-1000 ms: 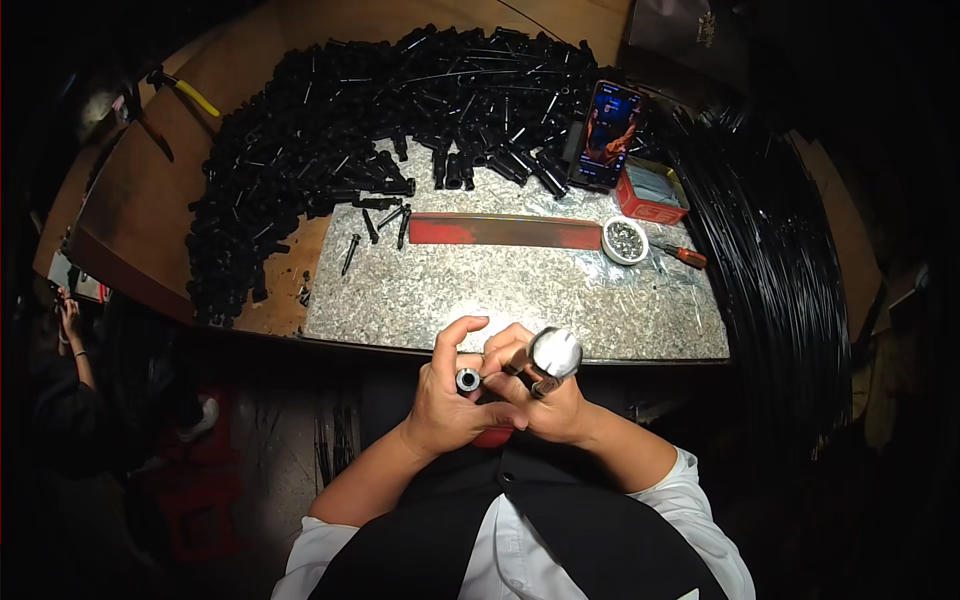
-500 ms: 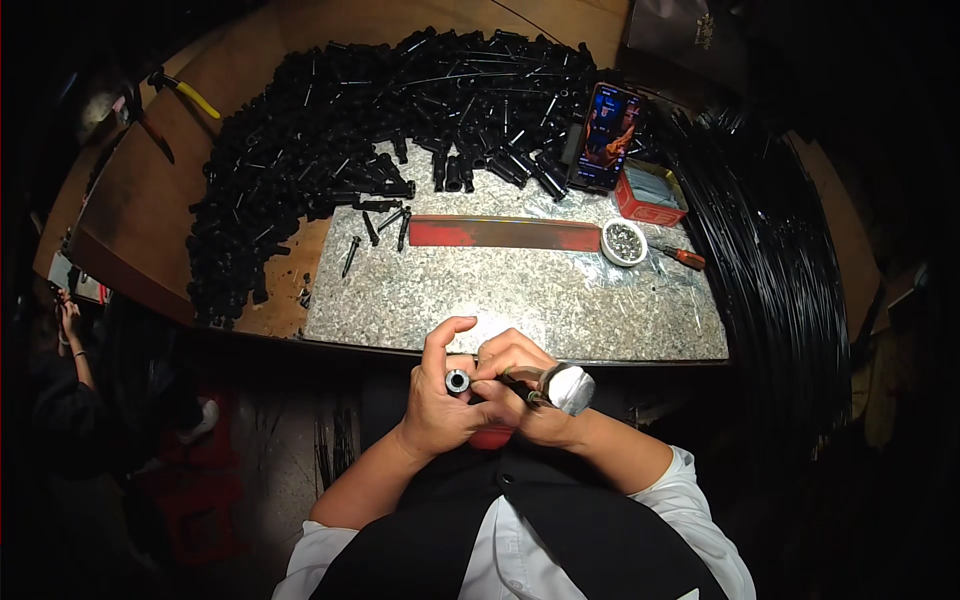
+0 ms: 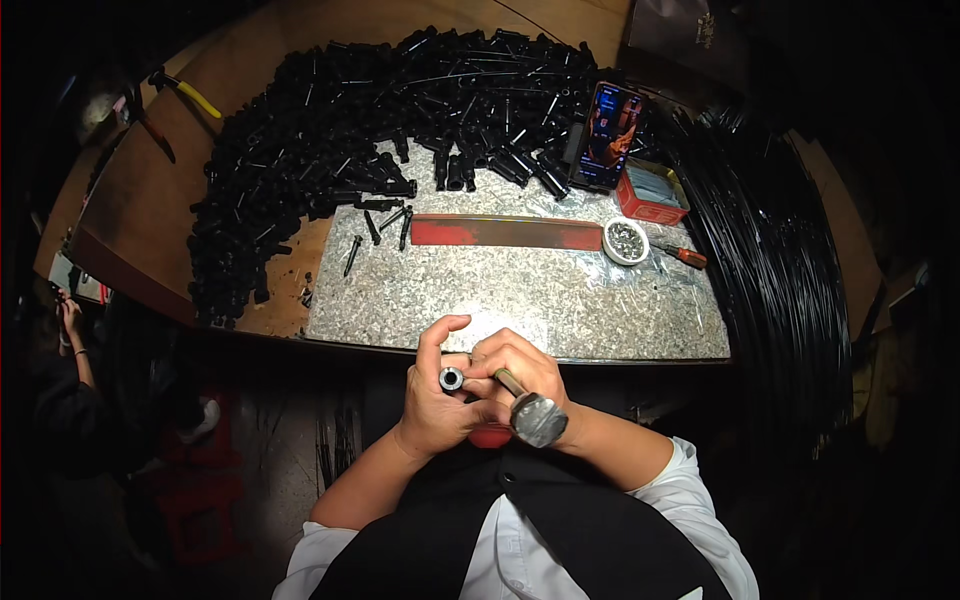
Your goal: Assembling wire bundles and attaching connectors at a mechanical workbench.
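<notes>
My left hand (image 3: 425, 405) is wrapped round a dark tube (image 3: 451, 379), its ring-shaped open end facing up and its index finger raised toward the table. Right beside it, my right hand (image 3: 525, 362) grips a hammer by its handle (image 3: 510, 382). The metal hammer head (image 3: 540, 419) hangs over my right wrist, worn on its face. The fingers of both hands meet near the tube; whether the right fingertips also pinch a small piece is hidden. A red rounded object (image 3: 490, 436) shows below my hands, mostly covered.
Black tubular parts (image 3: 400, 110) are heaped along the table's back and left. A red bar (image 3: 505, 232), a white bowl of small metal pieces (image 3: 625, 242), a screwdriver (image 3: 686, 256), a phone (image 3: 610, 135) and a red box (image 3: 652, 195) stand nearer. Long black rods (image 3: 775, 260) lie right.
The hammer head has swung left and down, nearer my body, and its handle now shows more. The tube in my left hand has shifted slightly left.
</notes>
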Available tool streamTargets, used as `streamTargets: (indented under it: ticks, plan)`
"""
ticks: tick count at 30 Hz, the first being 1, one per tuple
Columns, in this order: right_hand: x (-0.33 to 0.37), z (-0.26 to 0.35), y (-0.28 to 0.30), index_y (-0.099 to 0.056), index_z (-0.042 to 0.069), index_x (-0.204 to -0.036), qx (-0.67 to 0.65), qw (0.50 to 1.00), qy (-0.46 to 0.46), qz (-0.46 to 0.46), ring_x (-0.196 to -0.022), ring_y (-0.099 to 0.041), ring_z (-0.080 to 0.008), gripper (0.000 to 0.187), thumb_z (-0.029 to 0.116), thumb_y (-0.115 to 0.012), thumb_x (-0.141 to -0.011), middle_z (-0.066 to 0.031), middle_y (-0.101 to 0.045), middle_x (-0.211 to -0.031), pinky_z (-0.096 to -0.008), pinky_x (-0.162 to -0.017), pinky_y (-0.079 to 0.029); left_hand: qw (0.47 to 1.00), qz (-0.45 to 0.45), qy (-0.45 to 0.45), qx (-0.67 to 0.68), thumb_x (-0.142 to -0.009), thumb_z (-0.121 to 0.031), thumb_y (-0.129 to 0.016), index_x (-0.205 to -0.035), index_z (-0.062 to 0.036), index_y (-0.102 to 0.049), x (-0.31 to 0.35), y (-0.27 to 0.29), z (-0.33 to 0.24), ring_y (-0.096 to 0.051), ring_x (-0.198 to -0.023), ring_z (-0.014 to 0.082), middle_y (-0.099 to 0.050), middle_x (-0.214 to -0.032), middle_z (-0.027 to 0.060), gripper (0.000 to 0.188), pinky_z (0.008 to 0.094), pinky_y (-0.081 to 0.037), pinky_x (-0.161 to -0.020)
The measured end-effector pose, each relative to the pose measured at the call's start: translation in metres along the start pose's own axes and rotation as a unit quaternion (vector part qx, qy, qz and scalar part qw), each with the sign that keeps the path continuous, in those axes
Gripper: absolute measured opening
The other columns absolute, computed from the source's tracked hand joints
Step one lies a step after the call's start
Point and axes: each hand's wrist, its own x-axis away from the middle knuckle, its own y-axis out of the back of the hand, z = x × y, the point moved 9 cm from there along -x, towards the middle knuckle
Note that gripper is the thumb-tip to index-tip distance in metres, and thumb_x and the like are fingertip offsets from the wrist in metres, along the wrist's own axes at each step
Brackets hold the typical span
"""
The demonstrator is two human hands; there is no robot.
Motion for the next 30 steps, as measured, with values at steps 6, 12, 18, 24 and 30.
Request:
streamTargets:
  ticks: [6,12,18,24,30]
  plan:
    - [-0.008,-0.002,0.0,-0.057,0.002,-0.088,-0.014,1.0,-0.005,0.01,-0.073,-0.059,-0.024,0.013,0.002,-0.065,-0.078,-0.0117,-0.057,-0.088,-0.0317,-0.064,-0.049,0.998,0.003,0.053,0.034,-0.06,-0.048,-0.083,-0.132,0.0022,-0.028,-0.001,0.004,0.009,-0.06,-0.066,0.0077,-0.064,-0.069,0.0034,0.104,0.0204,-0.047,-0.061]
    - [-0.015,-0.038,-0.014,-0.054,0.002,-0.085,-0.085,0.955,-0.262,0.11,-0.068,-0.052,-0.009,0.027,0.013,-0.076,-0.075,-0.0029,-0.054,-0.076,-0.0258,-0.059,-0.042,0.982,-0.041,0.059,0.176,-0.054,-0.047,-0.086,-0.133,-0.0011,-0.029,-0.001,0.009,0.015,-0.056,-0.064,0.0055,-0.059,-0.066,-0.0006,0.108,0.0179,-0.043,-0.061]
    - [0.001,-0.035,-0.003,-0.051,0.002,-0.096,-0.009,0.933,-0.295,0.207,-0.071,-0.051,-0.0133,0.038,0.023,-0.077,-0.077,-0.0038,-0.053,-0.077,-0.0286,-0.064,-0.043,0.991,-0.034,0.087,0.091,-0.049,-0.05,-0.088,-0.131,-0.0015,-0.034,0.0,0.031,0.016,-0.035,-0.053,-0.0003,-0.038,-0.056,-0.0084,0.109,0.0154,-0.025,-0.052]
    - [0.013,-0.008,0.03,-0.048,0.005,-0.129,0.236,0.942,-0.08,0.224,-0.067,-0.059,-0.0249,0.064,0.008,-0.076,-0.072,-0.0101,-0.057,-0.083,-0.0362,-0.059,-0.048,0.989,-0.057,0.097,0.091,-0.05,-0.05,-0.082,-0.131,0.0001,-0.031,0.0,0.046,0.021,-0.038,-0.052,0.0005,-0.037,-0.057,-0.0083,0.108,0.0157,-0.03,-0.05]
    - [0.014,0.012,0.027,-0.046,0.007,-0.136,0.35,0.905,-0.044,0.236,-0.053,-0.052,-0.027,0.078,-0.001,-0.072,-0.063,-0.01,-0.048,-0.071,-0.0383,-0.048,-0.044,0.994,-0.049,0.085,0.036,-0.051,-0.051,-0.083,-0.117,0.0001,-0.047,-0.004,0.038,0.017,-0.038,-0.058,-0.0004,-0.043,-0.061,-0.0094,0.091,0.0167,-0.03,-0.052]
